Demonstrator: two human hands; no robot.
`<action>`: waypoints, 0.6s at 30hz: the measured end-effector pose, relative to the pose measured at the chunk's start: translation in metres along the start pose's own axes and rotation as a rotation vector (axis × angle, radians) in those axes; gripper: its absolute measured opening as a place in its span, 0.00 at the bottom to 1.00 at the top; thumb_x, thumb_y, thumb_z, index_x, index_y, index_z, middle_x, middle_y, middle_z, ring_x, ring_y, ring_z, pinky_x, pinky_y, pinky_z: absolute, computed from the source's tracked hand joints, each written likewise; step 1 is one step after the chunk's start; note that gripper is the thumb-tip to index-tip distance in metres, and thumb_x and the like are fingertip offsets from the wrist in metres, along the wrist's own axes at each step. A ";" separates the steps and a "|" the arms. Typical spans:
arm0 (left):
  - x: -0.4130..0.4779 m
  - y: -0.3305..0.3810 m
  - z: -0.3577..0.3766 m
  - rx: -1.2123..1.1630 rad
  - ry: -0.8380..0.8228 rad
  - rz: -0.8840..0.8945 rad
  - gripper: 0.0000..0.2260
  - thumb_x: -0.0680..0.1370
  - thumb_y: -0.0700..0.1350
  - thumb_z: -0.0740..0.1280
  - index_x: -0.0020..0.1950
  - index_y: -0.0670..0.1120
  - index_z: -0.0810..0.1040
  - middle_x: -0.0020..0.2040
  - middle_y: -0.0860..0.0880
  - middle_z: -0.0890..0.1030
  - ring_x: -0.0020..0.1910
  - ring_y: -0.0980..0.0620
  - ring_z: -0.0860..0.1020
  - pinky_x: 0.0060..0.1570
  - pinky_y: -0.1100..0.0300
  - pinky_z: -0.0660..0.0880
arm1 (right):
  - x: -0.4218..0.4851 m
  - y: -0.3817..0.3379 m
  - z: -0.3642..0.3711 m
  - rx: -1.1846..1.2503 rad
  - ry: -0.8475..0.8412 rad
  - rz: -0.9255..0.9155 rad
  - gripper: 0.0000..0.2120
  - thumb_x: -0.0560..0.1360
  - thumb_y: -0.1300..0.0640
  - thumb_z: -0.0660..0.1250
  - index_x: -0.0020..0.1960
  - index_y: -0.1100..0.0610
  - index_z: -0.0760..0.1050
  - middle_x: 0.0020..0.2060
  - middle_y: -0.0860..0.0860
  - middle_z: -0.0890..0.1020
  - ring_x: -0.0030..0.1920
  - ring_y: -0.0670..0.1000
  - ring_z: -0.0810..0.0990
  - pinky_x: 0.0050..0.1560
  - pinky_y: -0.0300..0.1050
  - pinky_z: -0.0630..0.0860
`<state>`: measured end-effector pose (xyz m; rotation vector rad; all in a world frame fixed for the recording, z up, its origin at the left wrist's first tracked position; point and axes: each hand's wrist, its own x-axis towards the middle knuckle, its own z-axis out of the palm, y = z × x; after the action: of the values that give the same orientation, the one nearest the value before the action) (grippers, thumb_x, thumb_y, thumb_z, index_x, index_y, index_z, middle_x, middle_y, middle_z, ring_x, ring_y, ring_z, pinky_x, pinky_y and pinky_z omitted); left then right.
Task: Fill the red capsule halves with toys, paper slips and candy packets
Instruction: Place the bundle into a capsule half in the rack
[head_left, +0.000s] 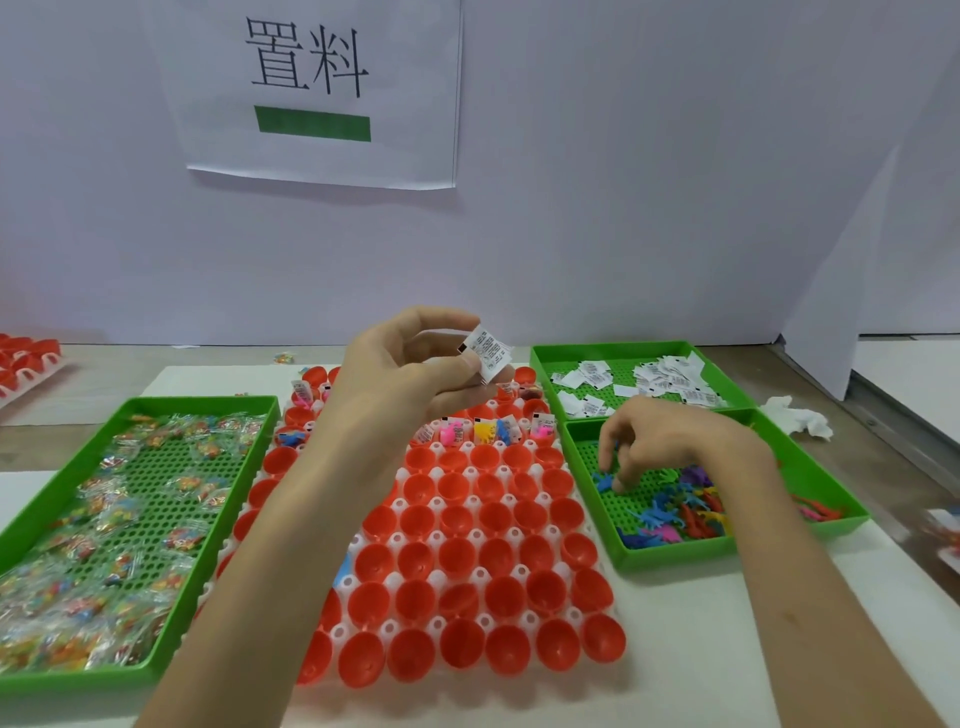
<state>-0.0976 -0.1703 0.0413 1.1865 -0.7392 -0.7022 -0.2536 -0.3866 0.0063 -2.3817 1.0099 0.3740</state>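
Red capsule halves (457, 556) stand open side up in a white holder tray (488, 621) in the middle of the table. The far rows hold small toys and paper slips (483, 431). My left hand (410, 374) is raised above the far rows and pinches a few folded paper slips (487, 353) between thumb and fingers. My right hand (660, 441) reaches down into the green toy tray (675, 556), with its fingertips on a small blue toy (605, 480). Candy packets (104, 545) fill the green tray (228, 499) on the left.
A second green tray (540, 364) at the back right holds loose paper slips (660, 382). Crumpled white tissue (795, 418) lies to its right. More red capsule halves (23, 358) sit at the far left edge. A white partition with a printed sign (311, 78) stands behind the table.
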 end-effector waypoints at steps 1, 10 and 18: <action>0.000 0.000 0.000 0.003 0.001 0.001 0.10 0.78 0.31 0.68 0.55 0.43 0.81 0.49 0.41 0.85 0.47 0.41 0.86 0.46 0.56 0.83 | 0.001 0.001 0.000 0.000 0.005 0.001 0.08 0.67 0.62 0.80 0.43 0.53 0.83 0.37 0.46 0.82 0.46 0.49 0.81 0.61 0.56 0.76; 0.002 -0.002 -0.004 0.130 0.041 0.014 0.11 0.76 0.34 0.71 0.53 0.48 0.83 0.44 0.50 0.85 0.44 0.51 0.84 0.42 0.63 0.79 | 0.002 0.012 -0.007 0.064 0.033 -0.125 0.05 0.71 0.61 0.77 0.42 0.53 0.82 0.34 0.45 0.85 0.38 0.43 0.82 0.41 0.37 0.73; 0.003 -0.001 -0.005 0.127 0.058 0.014 0.11 0.76 0.34 0.71 0.52 0.49 0.83 0.42 0.51 0.85 0.41 0.53 0.84 0.40 0.65 0.78 | -0.017 0.015 -0.025 0.112 0.175 -0.157 0.07 0.71 0.63 0.74 0.39 0.52 0.83 0.33 0.47 0.84 0.34 0.43 0.80 0.38 0.39 0.73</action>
<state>-0.0918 -0.1702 0.0394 1.3104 -0.7520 -0.6138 -0.2753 -0.3994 0.0292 -2.4032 0.8866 0.0504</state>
